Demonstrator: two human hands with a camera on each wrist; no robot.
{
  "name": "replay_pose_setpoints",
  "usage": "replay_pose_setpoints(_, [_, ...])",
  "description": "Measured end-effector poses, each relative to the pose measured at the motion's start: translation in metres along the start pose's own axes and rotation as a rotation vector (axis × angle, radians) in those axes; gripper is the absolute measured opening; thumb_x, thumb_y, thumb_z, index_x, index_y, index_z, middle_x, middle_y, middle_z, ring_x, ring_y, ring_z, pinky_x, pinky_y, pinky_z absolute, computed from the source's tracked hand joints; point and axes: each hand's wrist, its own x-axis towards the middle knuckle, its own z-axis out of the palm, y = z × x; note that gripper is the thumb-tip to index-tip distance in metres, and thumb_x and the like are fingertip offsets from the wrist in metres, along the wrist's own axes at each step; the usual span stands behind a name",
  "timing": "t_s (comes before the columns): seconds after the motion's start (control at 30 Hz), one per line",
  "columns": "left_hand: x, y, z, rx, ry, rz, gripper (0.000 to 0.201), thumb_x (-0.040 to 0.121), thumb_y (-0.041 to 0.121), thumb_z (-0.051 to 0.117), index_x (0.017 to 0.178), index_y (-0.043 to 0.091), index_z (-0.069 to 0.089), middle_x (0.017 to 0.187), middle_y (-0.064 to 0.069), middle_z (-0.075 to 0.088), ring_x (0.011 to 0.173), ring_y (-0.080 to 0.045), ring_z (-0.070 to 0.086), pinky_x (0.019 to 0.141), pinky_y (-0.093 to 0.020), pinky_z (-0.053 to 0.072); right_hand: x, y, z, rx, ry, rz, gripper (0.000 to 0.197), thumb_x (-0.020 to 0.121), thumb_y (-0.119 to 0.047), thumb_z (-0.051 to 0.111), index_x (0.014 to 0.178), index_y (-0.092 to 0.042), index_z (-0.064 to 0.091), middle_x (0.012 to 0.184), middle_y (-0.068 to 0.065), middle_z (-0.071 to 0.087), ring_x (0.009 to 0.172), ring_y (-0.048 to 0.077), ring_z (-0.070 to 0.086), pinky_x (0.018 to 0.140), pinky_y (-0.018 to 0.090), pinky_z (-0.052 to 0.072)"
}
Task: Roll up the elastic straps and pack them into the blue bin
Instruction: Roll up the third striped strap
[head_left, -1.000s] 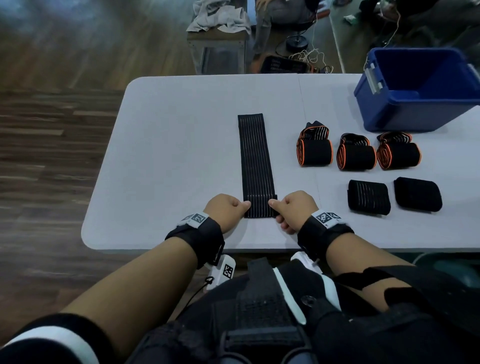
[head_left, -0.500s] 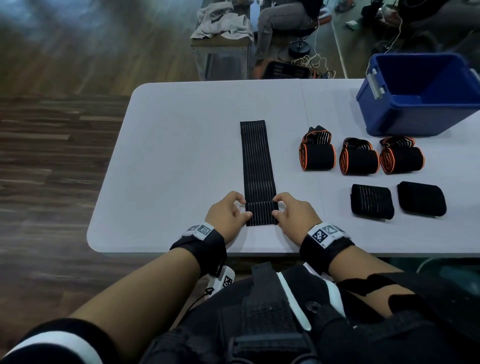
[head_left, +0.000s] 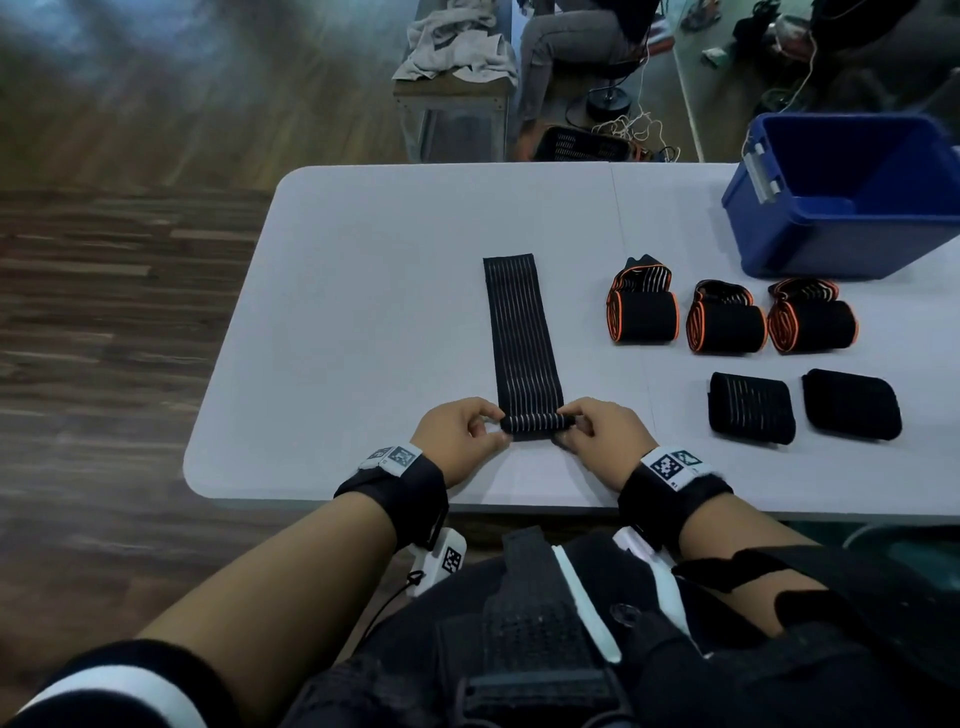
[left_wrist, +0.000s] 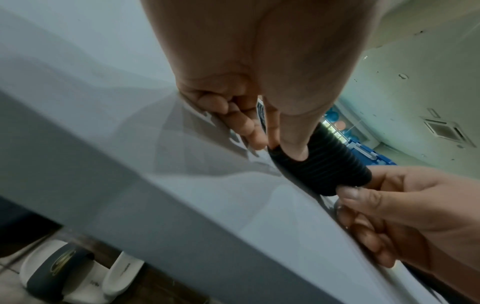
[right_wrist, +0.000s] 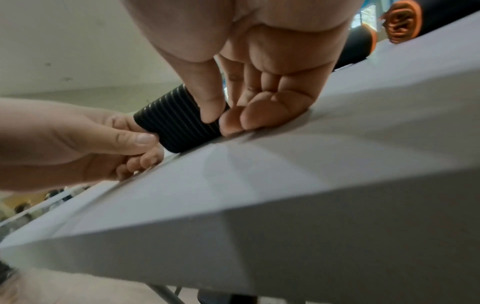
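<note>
A black elastic strap (head_left: 522, 332) with thin white stripes lies flat along the white table (head_left: 363, 312), its near end wound into a small roll (head_left: 537, 422). My left hand (head_left: 460, 434) pinches the roll's left end and my right hand (head_left: 597, 434) pinches its right end. In the left wrist view the thumb presses on the roll (left_wrist: 322, 162); in the right wrist view thumb and fingers grip the roll (right_wrist: 176, 123). The blue bin (head_left: 852, 208) stands at the far right of the table; I see nothing inside it.
Three rolled straps with orange edging (head_left: 644, 312) (head_left: 726, 325) (head_left: 813, 322) sit in a row right of the flat strap. Two black rolled straps (head_left: 751, 408) (head_left: 852, 404) lie nearer. Beyond the table stand a bench with cloth (head_left: 457, 52) and a seated person (head_left: 571, 47).
The strap's near end was flat on the table under my fingers; both hands have turned it over on itself into a small roll and moved slightly away from the table's near edge.
</note>
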Motion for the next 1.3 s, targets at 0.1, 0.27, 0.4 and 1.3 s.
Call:
replay_pose_setpoints(0.1, [0.002,0.001,0.0,-0.004,-0.011,-0.014,0.019,0.09,0.045,0.068,0.088,0.028,0.073,0.076,0.007,0.068,0.073,-0.011,0.062,0.068,-0.027,0.048,0.002,0.001,-0.001,0.051,0.021,0.057,0.029,0.092,-0.034,0.065,0.073,-0.012,0.068,0.068,0.007,0.068,0.067,0.026,0.065,0.069,0.038,0.056])
replay_pose_setpoints(0.27, [0.005,0.002,0.001,-0.017,-0.003,-0.063,0.038,0.093,0.049,0.063,0.072,0.019,0.072,0.074,-0.002,0.073,0.075,-0.019,0.068,0.074,-0.034,0.054,-0.002,-0.003,0.002,0.257,0.03,0.178,0.039,0.093,-0.039,0.064,0.076,-0.005,0.07,0.065,0.006,0.072,0.049,0.014,0.061,0.05,0.027,0.051])
replay_pose_setpoints(0.4, [0.003,0.005,0.002,-0.036,0.037,-0.069,0.036,0.09,0.051,0.066,0.075,0.018,0.068,0.071,0.001,0.07,0.068,-0.015,0.064,0.068,-0.031,0.051,-0.006,-0.005,0.005,0.362,0.058,0.249,0.034,0.093,-0.038,0.064,0.095,-0.004,0.06,0.072,0.011,0.073,0.047,0.015,0.058,0.042,0.022,0.044])
replay_pose_setpoints(1.3, [0.004,-0.009,-0.001,0.006,-0.022,0.061,0.038,0.087,0.027,0.073,0.124,0.029,0.065,0.074,0.005,0.062,0.069,-0.011,0.059,0.072,-0.029,0.047,-0.006,-0.001,0.003,0.169,-0.042,0.016,0.028,0.094,-0.042,0.061,0.117,-0.026,0.064,0.073,-0.003,0.066,0.056,0.013,0.06,0.05,0.025,0.047])
